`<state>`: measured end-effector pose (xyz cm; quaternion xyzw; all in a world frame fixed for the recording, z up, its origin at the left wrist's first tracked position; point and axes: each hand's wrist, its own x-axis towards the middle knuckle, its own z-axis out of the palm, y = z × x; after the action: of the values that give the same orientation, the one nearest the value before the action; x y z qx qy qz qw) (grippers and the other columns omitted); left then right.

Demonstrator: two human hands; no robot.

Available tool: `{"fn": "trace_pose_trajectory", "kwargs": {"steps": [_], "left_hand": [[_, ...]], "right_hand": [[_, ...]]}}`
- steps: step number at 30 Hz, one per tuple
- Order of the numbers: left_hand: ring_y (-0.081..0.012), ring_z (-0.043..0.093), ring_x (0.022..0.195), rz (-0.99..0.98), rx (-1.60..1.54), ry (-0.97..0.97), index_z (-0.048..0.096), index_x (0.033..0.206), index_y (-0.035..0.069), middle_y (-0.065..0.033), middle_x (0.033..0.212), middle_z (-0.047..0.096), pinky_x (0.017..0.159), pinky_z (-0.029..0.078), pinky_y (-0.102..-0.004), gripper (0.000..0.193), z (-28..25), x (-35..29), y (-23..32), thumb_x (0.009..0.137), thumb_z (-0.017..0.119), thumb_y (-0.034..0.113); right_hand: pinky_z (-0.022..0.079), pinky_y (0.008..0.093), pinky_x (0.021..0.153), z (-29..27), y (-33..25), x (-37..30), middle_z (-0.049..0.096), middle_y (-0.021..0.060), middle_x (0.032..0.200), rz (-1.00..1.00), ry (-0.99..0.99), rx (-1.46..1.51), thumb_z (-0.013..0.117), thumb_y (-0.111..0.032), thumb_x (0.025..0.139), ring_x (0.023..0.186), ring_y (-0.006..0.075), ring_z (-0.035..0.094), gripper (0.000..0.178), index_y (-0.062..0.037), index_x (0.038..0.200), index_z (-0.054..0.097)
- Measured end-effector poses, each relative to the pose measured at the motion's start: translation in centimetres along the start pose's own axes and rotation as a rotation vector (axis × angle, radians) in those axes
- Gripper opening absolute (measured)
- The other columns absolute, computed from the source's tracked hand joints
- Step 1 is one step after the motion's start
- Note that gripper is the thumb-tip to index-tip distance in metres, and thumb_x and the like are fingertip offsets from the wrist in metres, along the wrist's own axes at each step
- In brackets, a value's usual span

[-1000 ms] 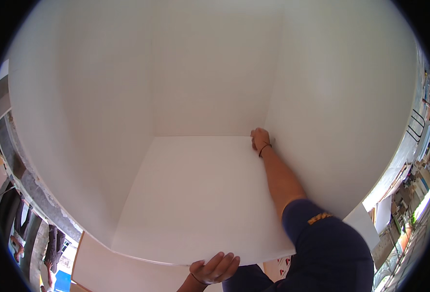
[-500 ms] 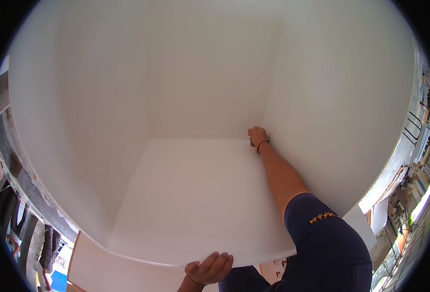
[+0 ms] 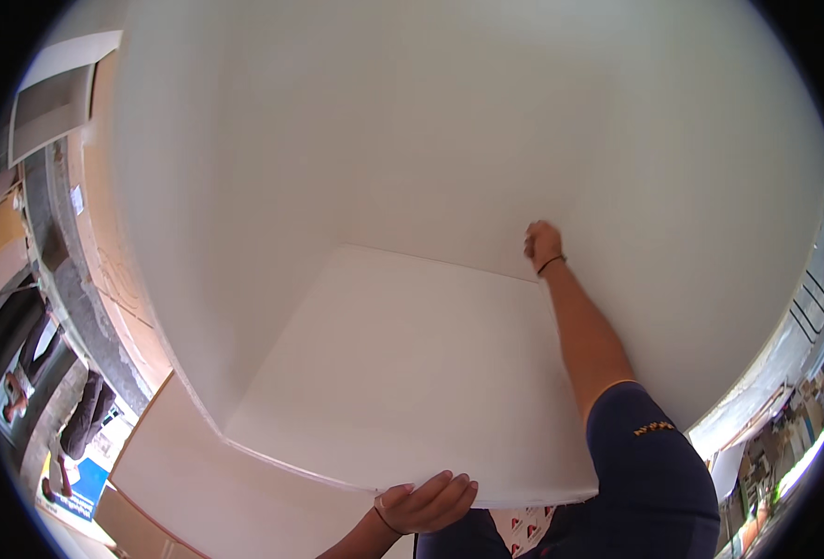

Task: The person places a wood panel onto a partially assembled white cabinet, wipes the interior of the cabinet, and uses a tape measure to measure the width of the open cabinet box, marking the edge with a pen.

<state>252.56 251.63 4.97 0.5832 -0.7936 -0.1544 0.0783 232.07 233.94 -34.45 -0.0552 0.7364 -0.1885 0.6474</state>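
Observation:
A big white box-shaped cabinet fills most of the view, its inside facing me. My left hand is at the near rim of its bottom panel, with the fingers lying over the edge and gripping it. Deep inside, my right hand is at the back right, a little above the seam where the bottom and back panels meet. Its fingers are curled into a closed hand. Whether they hold something small is hidden. My right forearm crosses above the right part of the bottom panel.
The right side panel rises close beside my right arm. Outside on the left are a light board, a framed panel and people farther off. Bent dark rods and stacked materials are at the right rim.
The view has tilted, so the cabinet appears turned and shifted. My right hand has risen a little off the back bottom seam. My left hand still grips the near edge.

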Motion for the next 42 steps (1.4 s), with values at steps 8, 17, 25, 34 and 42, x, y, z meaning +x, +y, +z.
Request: {"fn": "trace_pose_trajectory", "kwargs": {"steps": [8,17,25,34,42], "left_hand": [[-0.003,0.055,0.086,0.0,-0.02,-0.012,0.058,0.091,0.027,0.0116,0.093,0.057,0.1,0.021,-0.0353,0.012,-0.4,-0.2,-0.5,0.081,0.051,0.029],[-0.0091,0.053,0.094,0.031,-0.114,-0.083,0.057,0.096,0.013,0.0028,0.101,0.058,0.074,0.04,-0.0249,0.03,-0.2,-1.4,1.5,0.073,0.054,0.033],[-0.0121,0.05,0.081,0.07,-0.187,-0.116,0.054,0.085,0.013,0.0027,0.083,0.052,0.072,0.041,-0.0264,0.033,-1.0,-0.9,0.0,0.062,0.062,0.035],[-0.0153,0.053,0.08,0.027,-0.328,-0.032,0.056,0.083,0.012,0.0008,0.081,0.054,0.07,0.043,-0.0296,0.041,0.0,-0.2,0.8,0.052,0.071,0.034],[-0.0142,0.055,0.084,0.042,-0.336,-0.022,0.059,0.086,0.011,0.0011,0.09,0.059,0.073,0.044,-0.0298,0.046,-1.1,0.4,0.1,0.049,0.072,0.035]], "right_hand": [[0.025,0.0264,0.035,-2.5,5.4,-5.7,0.034,-0.001,0.051,0.191,0.164,-0.215,0.048,-0.005,0.078,0.04,0.0103,0.03,0.023,-0.0121,0.059,0.037],[0.015,0.0243,0.035,-0.5,-6.8,-10.5,0.023,-0.0049,0.043,-0.106,-0.193,0.089,0.052,-0.022,0.084,0.037,0.0084,0.019,0.041,-0.0189,0.052,0.027],[0.028,0.0253,0.038,-5.4,0.0,-24.2,0.038,0.0002,0.055,0.194,0.237,-0.243,0.045,-0.004,0.077,0.041,0.0116,0.033,0.016,-0.0126,0.065,0.041],[0.029,0.0265,0.037,-6.6,-6.2,-26.7,0.036,-0.0011,0.052,-0.036,-0.009,-0.285,0.046,-0.008,0.078,0.041,0.0115,0.033,0.019,-0.0146,0.062,0.038],[0.029,0.0285,0.034,-7.2,-7.2,-27.3,0.035,0.0017,0.047,-0.294,-0.009,-0.195,0.048,-0.008,0.078,0.037,0.013,0.033,0.022,-0.0134,0.058,0.038]]}}
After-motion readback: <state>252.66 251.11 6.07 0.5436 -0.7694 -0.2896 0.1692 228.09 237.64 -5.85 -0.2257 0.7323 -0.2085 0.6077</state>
